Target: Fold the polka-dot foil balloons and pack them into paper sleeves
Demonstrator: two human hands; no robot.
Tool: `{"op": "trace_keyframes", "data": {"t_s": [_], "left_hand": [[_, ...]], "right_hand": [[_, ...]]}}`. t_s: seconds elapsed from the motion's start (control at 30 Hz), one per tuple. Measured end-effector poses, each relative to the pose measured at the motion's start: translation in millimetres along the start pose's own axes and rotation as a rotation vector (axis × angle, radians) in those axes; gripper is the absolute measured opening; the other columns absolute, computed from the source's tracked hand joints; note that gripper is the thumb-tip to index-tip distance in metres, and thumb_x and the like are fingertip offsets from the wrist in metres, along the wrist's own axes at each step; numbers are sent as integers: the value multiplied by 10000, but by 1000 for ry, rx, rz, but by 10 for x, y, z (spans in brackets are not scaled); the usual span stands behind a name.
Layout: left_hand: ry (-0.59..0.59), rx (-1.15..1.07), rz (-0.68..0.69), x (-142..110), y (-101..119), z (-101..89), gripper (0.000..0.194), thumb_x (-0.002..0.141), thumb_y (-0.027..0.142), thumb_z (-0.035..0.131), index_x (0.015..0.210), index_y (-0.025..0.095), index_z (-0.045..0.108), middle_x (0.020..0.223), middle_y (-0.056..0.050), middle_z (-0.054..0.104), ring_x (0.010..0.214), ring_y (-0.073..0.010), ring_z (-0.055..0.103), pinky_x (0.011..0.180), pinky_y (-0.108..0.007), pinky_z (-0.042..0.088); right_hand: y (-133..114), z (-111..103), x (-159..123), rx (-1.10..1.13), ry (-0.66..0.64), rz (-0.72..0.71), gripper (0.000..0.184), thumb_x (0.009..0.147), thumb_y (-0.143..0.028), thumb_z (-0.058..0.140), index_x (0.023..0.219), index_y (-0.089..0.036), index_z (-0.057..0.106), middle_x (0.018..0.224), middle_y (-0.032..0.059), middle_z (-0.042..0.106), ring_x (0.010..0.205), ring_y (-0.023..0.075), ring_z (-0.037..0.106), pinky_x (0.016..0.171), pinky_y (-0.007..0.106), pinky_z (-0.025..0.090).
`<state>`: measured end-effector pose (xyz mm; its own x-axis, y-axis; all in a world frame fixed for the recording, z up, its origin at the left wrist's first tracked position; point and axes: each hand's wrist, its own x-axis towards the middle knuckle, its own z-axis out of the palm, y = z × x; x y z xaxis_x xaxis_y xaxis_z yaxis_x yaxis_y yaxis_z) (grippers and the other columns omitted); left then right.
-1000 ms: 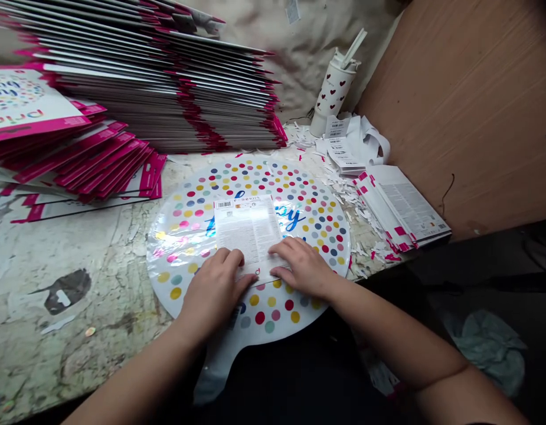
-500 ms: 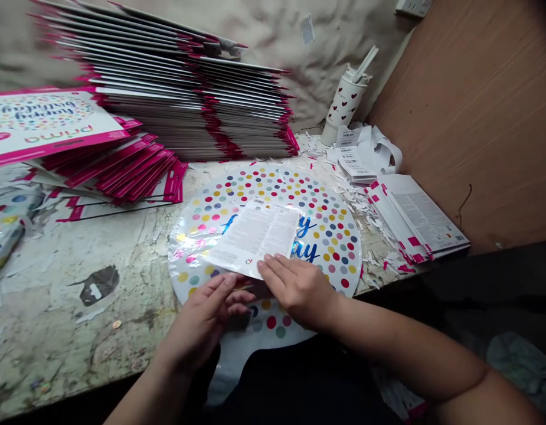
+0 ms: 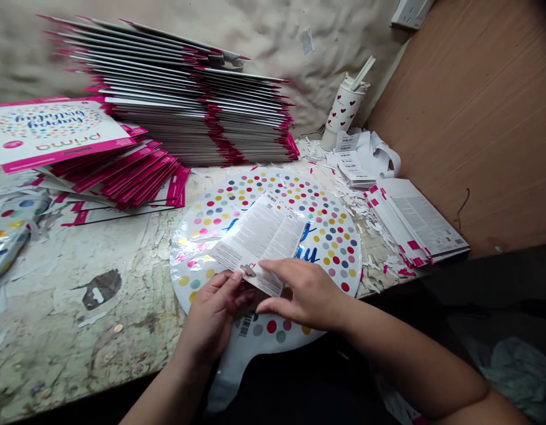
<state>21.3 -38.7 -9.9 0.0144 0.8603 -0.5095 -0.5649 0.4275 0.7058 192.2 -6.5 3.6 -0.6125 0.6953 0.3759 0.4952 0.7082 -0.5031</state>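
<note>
A round flat foil balloon [image 3: 330, 236] with coloured dots and blue lettering lies on the worn table [image 3: 69, 319], its neck hanging over the near edge. On it rests a white printed card [image 3: 264, 233], tilted, its near edge lifted. My left hand [image 3: 215, 313] pinches the card's near edge from below. My right hand [image 3: 306, 292] has its fingers closed over the same edge from above.
A tall stack of pink-edged cards [image 3: 188, 112] stands at the back, with a fanned pile [image 3: 122, 171] to its left. A white cup with hearts [image 3: 343, 109], label strips [image 3: 356, 162] and a pile of printed cards [image 3: 414, 221] sit right, beside a wooden board [image 3: 476, 106].
The card lay flat under both hands a second ago; since then its near edge has been lifted and the card has turned askew. My view has shifted slightly.
</note>
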Motion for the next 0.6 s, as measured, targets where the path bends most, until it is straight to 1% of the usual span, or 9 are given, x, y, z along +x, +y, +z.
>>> {"op": "trace_keyframes", "data": {"t_s": [0.07,0.2,0.27,0.37,0.43,0.47,0.5,0.57,0.6], "left_hand": [[20,136,51,-9,20,5,214,661,319,739,742,142,649,686,-5,648,638,-118,605,647,-241,517],[1,225,136,-4,51,62,247,663,369,721,711,145,629,690,3,631,655,-109,588,633,-217,497],[10,216,156,10,71,65,246,685,379,696,755,160,607,737,7,632,685,-120,600,652,-237,506],[34,304,199,13,153,6,267,709,381,667,860,190,558,773,8,632,671,-138,610,605,-248,502],[48,462,285,-19,258,-30,309,703,355,673,939,213,532,755,11,635,658,-151,614,578,-243,489],[48,568,344,-45,323,-28,357,704,333,672,1008,228,518,741,13,638,655,-157,616,581,-245,487],[43,685,410,-78,393,-6,423,714,308,660,1098,246,491,726,16,643,644,-159,617,589,-248,485],[-9,934,549,-148,537,104,546,744,265,616,1252,287,418,707,18,661,608,-160,615,590,-249,474],[-67,1050,614,-179,607,187,561,750,249,602,1277,307,417,701,16,671,588,-160,613,582,-248,467]], "right_hand": [[-21,-17,111,156,19,117,407,789,-388,629,1124,-174,544,974,73,653,884,167,613,792,290,497],[-51,17,281,321,57,121,10,801,-165,582,803,-167,592,776,21,619,755,119,581,713,239,476],[-11,-69,254,415,-5,107,61,796,-118,560,765,-161,591,762,16,627,739,108,585,702,223,475],[129,-408,36,470,-437,45,67,791,-141,580,769,-175,633,736,-5,654,687,98,604,662,197,475],[234,-693,-161,291,-715,124,35,752,-218,647,741,-193,670,664,-15,657,606,111,610,593,199,479],[275,-822,-244,117,-712,243,99,696,-279,704,743,-193,686,644,0,659,588,142,616,566,227,488],[303,-931,-304,-44,-610,342,215,650,-323,739,818,-195,700,716,31,681,649,185,639,596,270,510],[315,-1078,-331,-236,-239,417,516,621,-372,757,1093,-200,639,1019,105,666,926,278,626,777,378,516],[301,-1115,-300,-234,-54,373,611,648,-375,740,1210,-213,563,1166,117,604,1068,294,564,885,414,473]]}}
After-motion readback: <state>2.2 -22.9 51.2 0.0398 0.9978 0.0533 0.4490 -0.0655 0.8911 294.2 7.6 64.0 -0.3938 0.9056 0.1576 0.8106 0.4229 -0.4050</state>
